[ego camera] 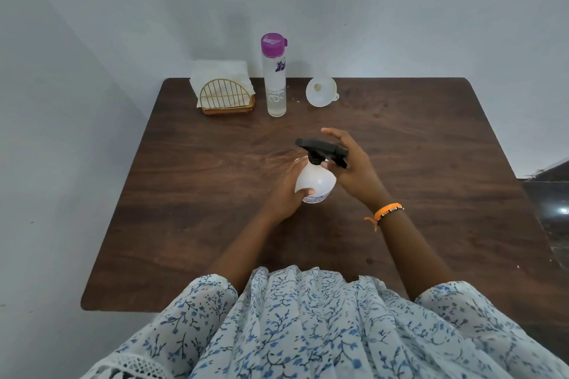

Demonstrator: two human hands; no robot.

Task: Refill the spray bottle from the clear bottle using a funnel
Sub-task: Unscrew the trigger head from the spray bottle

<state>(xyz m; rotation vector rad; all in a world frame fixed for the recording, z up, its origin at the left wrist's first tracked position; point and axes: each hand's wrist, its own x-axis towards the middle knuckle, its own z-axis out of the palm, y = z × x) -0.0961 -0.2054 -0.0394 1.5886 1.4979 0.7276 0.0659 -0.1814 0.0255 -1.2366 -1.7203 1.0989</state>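
Spray bottle (315, 183) body held by left hand (286, 194), trigger head (321, 149) gripped by right hand (351, 169) fingers mid-surface; tip/spill risked w/ hard twist.

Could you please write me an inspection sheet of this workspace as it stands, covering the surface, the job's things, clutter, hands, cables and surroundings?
Surface: dark wooden table, faint smudges, no pooled liquid seen.
Job's things: white spray bottle upright mid-table, black trigger head still on. Clear bottle upright at the far edge, purple cap closed. Funnel lies to its right, apart from it, unused.
Clutter: gold wire napkin holder with white napkins, left of the clear bottle.
Hands: left hand has its grip round the spray bottle's body; right hand grips the trigger head.
Cables: nothing seen.
Surroundings: plain pale walls behind and left; dark floor at right.
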